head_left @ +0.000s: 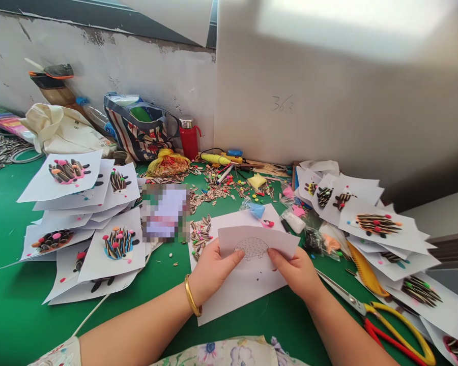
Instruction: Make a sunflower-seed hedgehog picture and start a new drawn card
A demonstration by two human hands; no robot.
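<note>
Gripped between thumb and fingers at both side edges, a small white card (277, 243) with a drawn hedgehog outline is held by the left hand (213, 269) and the right hand (297, 269), each grip closed on the paper. It hangs above a larger white sheet (229, 302) lying on the green bench (168, 310), with sunflower seeds (200, 235) on that sheet's left part. Stacks of decorated cards (116, 244) stand to either side, and scissors (366, 307) lie just beside the right forearm.
</note>
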